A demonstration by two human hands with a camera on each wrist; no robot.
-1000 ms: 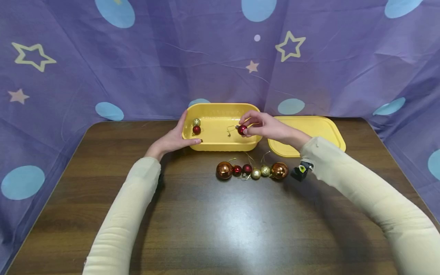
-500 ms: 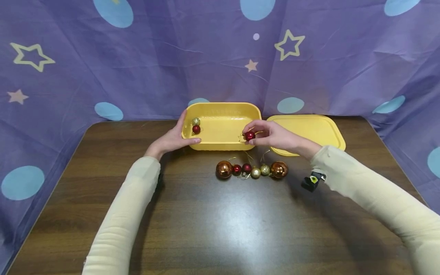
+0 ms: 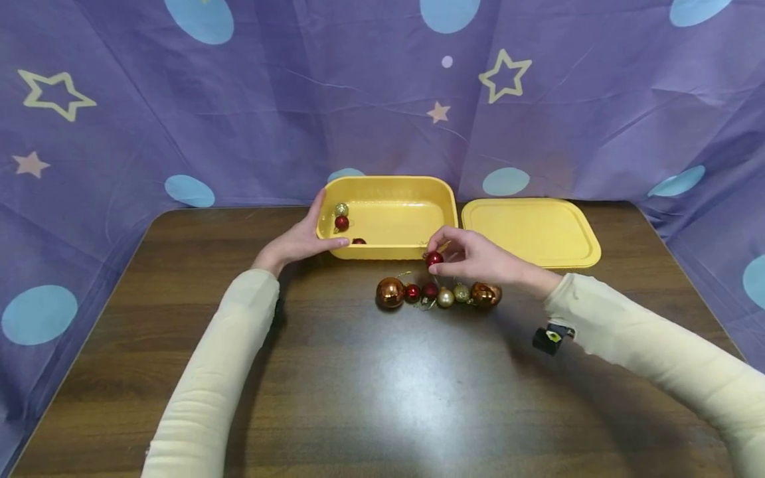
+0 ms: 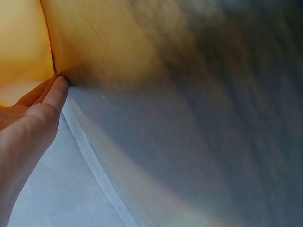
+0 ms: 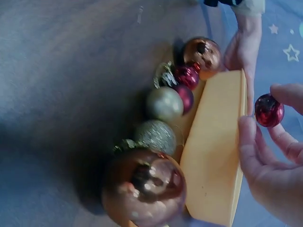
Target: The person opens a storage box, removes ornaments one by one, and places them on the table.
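Observation:
My left hand (image 3: 299, 240) holds the left end of a yellow plastic container (image 3: 388, 253), thumb over the front rim. In the left wrist view its fingers lie against the container's edge. My right hand (image 3: 478, 255) pinches a small shiny red Christmas bauble (image 3: 434, 259) in front of the container's right front wall; the right wrist view shows this bauble (image 5: 269, 111) between thumb and fingertips. Inside the container, at the left, are a gold glitter bauble (image 3: 341, 210) and a red bauble (image 3: 342, 223). Another red bauble (image 3: 358, 241) is mostly hidden behind the front wall.
In front of the container, a row of baubles lies on the wooden table (image 3: 335, 372): large copper ones (image 3: 390, 293) at both ends, smaller red and gold ones between. A yellow lid (image 3: 532, 232) lies to the right. A purple star-patterned cloth (image 3: 382, 119) hangs behind.
My right hand has moved from over the container toward me, bringing its red bauble past the front rim. Another red bauble now shows behind the front wall. The left hand keeps its place.

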